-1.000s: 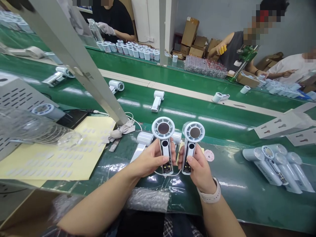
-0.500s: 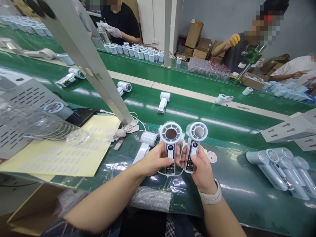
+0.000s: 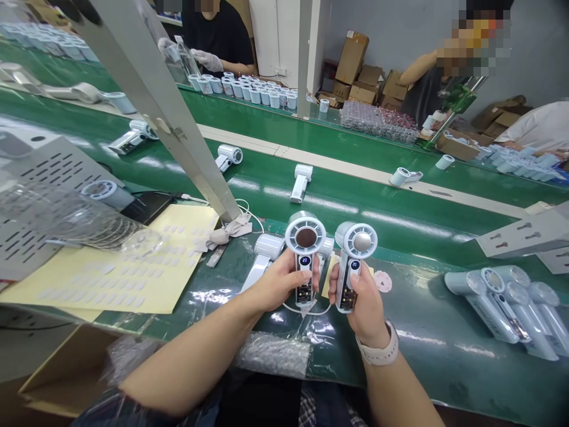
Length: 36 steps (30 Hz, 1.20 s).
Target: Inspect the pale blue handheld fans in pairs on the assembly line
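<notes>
Two displays [image 3: 304, 261] [image 3: 354, 264] have just lit, suggesting power. Left hand [image 3: 281, 280] grips one fan [image 3: 304, 250], right hand [image 3: 368, 296] a second fan [image 3: 344, 279] at its three o'clock.

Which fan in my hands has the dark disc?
The fan in your left hand; the other fan, in your right hand, shows a silvery disc.

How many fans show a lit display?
2: the fan in the left hand and a second fan in the right hand, both reading 20. Others may be hidden.
</notes>
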Motion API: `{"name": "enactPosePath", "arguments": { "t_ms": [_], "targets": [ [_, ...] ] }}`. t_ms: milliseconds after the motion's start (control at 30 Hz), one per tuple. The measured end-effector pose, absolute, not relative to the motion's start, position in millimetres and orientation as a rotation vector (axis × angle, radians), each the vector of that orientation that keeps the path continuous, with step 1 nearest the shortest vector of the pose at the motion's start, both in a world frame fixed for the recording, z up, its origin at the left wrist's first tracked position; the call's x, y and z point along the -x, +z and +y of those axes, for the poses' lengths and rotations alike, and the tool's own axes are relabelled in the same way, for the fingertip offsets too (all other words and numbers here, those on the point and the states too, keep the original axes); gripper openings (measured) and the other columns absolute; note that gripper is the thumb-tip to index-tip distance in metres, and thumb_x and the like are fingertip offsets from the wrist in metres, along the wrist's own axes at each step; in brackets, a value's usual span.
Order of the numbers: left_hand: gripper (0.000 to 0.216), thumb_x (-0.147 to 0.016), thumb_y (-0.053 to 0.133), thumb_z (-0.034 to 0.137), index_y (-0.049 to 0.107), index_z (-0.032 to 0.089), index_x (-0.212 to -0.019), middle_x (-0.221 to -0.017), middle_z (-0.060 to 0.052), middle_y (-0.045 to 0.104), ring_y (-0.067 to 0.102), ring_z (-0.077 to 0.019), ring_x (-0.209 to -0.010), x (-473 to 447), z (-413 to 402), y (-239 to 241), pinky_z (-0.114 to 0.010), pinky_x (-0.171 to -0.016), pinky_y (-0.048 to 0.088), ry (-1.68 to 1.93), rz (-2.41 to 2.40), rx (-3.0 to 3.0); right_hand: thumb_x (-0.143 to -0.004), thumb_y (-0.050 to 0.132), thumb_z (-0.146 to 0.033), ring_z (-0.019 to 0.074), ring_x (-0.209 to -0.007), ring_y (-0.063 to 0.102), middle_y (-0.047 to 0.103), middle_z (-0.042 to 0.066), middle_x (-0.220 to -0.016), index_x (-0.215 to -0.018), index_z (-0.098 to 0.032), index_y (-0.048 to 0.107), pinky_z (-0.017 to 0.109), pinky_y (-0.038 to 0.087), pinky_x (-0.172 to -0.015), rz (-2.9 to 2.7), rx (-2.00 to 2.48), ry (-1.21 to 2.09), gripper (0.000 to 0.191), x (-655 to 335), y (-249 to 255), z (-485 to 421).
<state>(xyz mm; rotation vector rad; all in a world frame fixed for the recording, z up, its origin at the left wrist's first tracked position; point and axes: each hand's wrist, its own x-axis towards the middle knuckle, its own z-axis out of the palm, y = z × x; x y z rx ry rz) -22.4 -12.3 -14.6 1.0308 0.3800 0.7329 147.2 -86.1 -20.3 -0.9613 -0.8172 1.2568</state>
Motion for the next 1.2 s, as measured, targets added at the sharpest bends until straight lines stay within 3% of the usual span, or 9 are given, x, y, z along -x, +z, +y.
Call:
{"name": "enactPosePath", "arguments": {
  "t_ms": [200, 367, 500, 700, 833, 933, 1100, 1200],
  "targets": [
    [0.039, -0.084, 0.075, 0.049, 0.056, 0.016, -0.091, -0.076, -0.003, 0.063, 0.058, -0.0151, -0.07, 27, -9, -15, -0.028, -0.066, 0.046, 0.757, 0.388, -1.181, -0.091, 0.066, -0.049, 0.0154, -0.062, 0.058, 0.063, 0.002, -0.088, -0.102, -0.023, 0.062, 0.029, 0.052, -0.049, -0.867, 0.945, 1.258, 0.028, -150, -15, -88],
    [0.045, -0.083, 0.076, 0.05, 0.05, 0.018, -0.102, -0.082, -0.001, 0.063, 0.061, -0.0158, -0.071, 24, -5, -23, -0.03, -0.067, 0.049, 0.822, 0.47, -1.125, -0.092, 0.063, -0.043, 0.0158, -0.065, 0.06, 0.063, 0.003, -0.091, -0.102, -0.023, 0.061, 0.032, 0.056, -0.057, -0.806, 0.967, 1.252, 0.022, -154, -16, -87],
    [0.049, -0.08, 0.078, 0.049, 0.049, 0.018, -0.106, -0.086, 0.0, 0.062, 0.063, -0.0163, -0.073, 22, -7, -24, -0.031, -0.069, 0.05, 0.796, 0.487, -1.098, -0.089, 0.066, -0.044, 0.0158, -0.064, 0.06, 0.064, 0.003, -0.091, -0.102, -0.023, 0.06, 0.031, 0.055, -0.054, -0.789, 0.961, 1.236, 0.025, -153, -15, -85],
    [0.035, -0.084, 0.075, 0.032, 0.052, 0.018, -0.105, -0.086, 0.0, 0.063, 0.062, -0.0152, -0.074, 23, -9, -22, -0.03, -0.07, 0.049, 0.801, 0.552, -1.094, -0.087, 0.07, -0.046, 0.0155, -0.057, 0.056, 0.062, 0.0, -0.08, -0.094, -0.024, 0.061, 0.029, 0.049, -0.049, -0.773, 1.012, 1.277, 0.025, -150, -12, -84],
    [0.032, -0.084, 0.074, 0.031, 0.052, 0.018, -0.103, -0.086, -0.001, 0.064, 0.062, -0.0165, -0.075, 24, -9, -16, -0.03, -0.07, 0.049, 0.786, 0.53, -1.128, -0.086, 0.071, -0.046, 0.0168, -0.058, 0.055, 0.063, 0.002, -0.082, -0.094, -0.025, 0.061, 0.031, 0.048, -0.049, -0.77, 1.025, 1.26, 0.025, -150, -12, -85],
    [0.037, -0.081, 0.076, 0.033, 0.052, 0.018, -0.103, -0.089, -0.003, 0.065, 0.063, -0.0183, -0.077, 25, -10, -14, -0.031, -0.072, 0.05, 0.778, 0.633, -1.146, -0.084, 0.073, -0.046, 0.0159, -0.056, 0.054, 0.064, 0.002, -0.084, -0.098, -0.025, 0.061, 0.03, 0.048, -0.048, -0.755, 1.019, 1.269, 0.028, -150, -13, -85],
    [0.067, -0.064, 0.09, 0.034, 0.05, 0.019, -0.116, -0.108, -0.007, 0.066, 0.064, -0.0278, -0.103, 23, -11, -13, -0.035, -0.083, 0.051, 0.86, 0.802, -1.196, -0.088, 0.07, -0.051, 0.0154, -0.053, 0.057, 0.067, 0.001, -0.081, -0.107, -0.025, 0.062, 0.027, 0.047, -0.042, -0.695, 0.87, 1.356, 0.034, -150, -14, -83],
    [0.064, -0.074, 0.083, 0.044, 0.048, 0.02, -0.121, -0.11, -0.008, 0.067, 0.068, -0.0284, -0.099, 23, -13, -13, -0.036, -0.079, 0.053, 0.836, 0.691, -1.167, -0.094, 0.059, -0.059, 0.0173, -0.057, 0.062, 0.071, 0.006, -0.084, -0.104, -0.02, 0.068, 0.03, 0.052, -0.047, -0.632, 0.813, 1.471, 0.041, -152, -14, -82]
  ]
}}
